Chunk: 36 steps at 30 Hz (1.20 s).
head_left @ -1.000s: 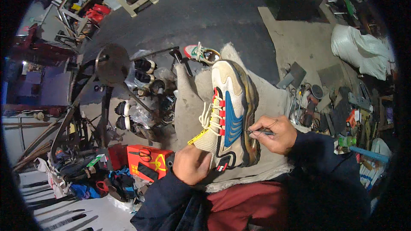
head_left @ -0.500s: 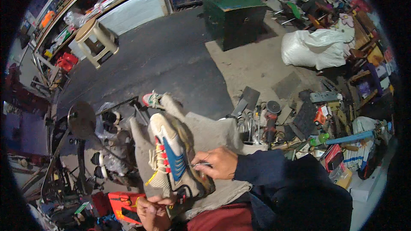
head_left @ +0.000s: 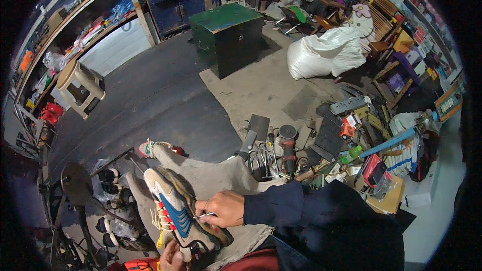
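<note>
A beige sneaker [head_left: 173, 193] with a blue striped side panel, red loops and pale laces lies across my lap, toe pointing away. Under it spreads a grey-beige cloth [head_left: 221, 170]. My right hand [head_left: 223, 209] is closed around a thin metal awl [head_left: 205, 215], its tip close to the sole edge on the right side of the sneaker. Whether the tip enters the sole is too small to tell. At the heel end, my left hand [head_left: 173, 257] has its fingers curled against the sneaker; part of that hand is cut off by the lower edge.
Hand tools and an angle grinder [head_left: 288, 145] lie on the floor to the right. A metal stand with a round plate [head_left: 77, 183] rises at left, near several shoes. Farther off are a green chest [head_left: 226, 20], a white sack [head_left: 326, 52] and a plastic stool [head_left: 80, 88].
The whole view has swung right, so the surroundings sit farther left. My left hand has come closer against the heel. My right hand stays beside the sole, still with the awl.
</note>
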Tool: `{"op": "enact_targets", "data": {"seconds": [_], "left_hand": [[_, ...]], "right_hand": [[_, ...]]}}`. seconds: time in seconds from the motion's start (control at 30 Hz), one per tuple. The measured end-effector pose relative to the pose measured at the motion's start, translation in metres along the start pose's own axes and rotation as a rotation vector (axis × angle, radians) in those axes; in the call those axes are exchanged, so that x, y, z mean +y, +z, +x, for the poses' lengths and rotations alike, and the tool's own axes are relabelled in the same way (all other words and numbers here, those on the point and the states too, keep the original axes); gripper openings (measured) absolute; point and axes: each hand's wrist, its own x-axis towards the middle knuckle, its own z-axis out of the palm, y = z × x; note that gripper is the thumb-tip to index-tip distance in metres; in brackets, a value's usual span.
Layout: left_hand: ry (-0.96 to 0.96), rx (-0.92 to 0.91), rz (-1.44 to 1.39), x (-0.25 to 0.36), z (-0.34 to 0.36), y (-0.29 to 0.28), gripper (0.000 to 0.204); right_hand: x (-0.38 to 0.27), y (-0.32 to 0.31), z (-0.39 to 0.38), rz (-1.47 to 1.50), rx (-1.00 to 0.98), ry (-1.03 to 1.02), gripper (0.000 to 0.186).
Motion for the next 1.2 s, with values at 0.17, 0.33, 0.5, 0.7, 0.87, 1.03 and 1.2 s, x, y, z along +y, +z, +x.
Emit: {"op": "enact_targets", "data": {"seconds": [0.17, 0.33, 0.5, 0.7, 0.87, 1.03, 1.2], "left_hand": [[0.17, -0.019, 0.309, 0.003, 0.016, 0.006, 0.034], [0.101, -0.089, -0.291, 0.029, 0.031, 0.038, 0.045], [0.097, -0.081, -0.169, 0.032, 0.05, 0.046, 0.048], [0.4, -0.089, 0.177, 0.019, 0.055, 0.037, 0.032], [0.118, -0.088, -0.022, 0.019, 0.05, 0.03, 0.04], [0.25, 0.11, -0.278, 0.01, 0.039, 0.045, 0.048], [0.251, 0.056, -0.276, 0.015, 0.04, 0.044, 0.045]], "right_hand": [[0.002, 0.007, 0.002, -0.016, -0.027, 0.033, 0.02], [0.001, 0.008, 0.004, -0.049, 0.006, 0.008, 0.021], [-0.003, 0.002, 0.012, -0.081, -0.057, 0.029, 0.023], [-0.009, 0.0, 0.019, -0.184, -0.084, 0.03, 0.026], [-0.028, 0.019, 0.022, -0.397, -0.056, 0.116, 0.028], [-0.026, 0.018, 0.028, -0.125, -0.098, 0.21, 0.034], [-0.016, 0.015, 0.03, -0.162, -0.12, 0.209, 0.057]]}}
